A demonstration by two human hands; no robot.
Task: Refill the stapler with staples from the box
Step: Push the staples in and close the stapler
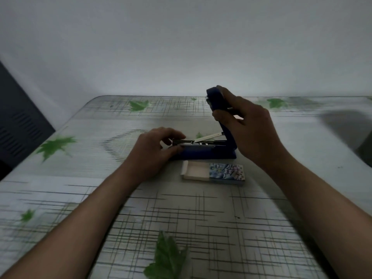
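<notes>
The stapler (203, 155) lies open mid-tabletop (201, 218). The right hand (247, 127) has its grip curled round the raised lid (214, 97). The left hand (155, 152) has its grip pinching the rail (193, 144) front. This looks like the loading step; next, fill the rail and shut the lid. The box (225, 172) sits beside it, on the near-edge side.

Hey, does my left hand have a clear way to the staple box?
Probably yes: the staple box lies open just beside the left hand, nothing between them, though it grips the stapler.
</notes>
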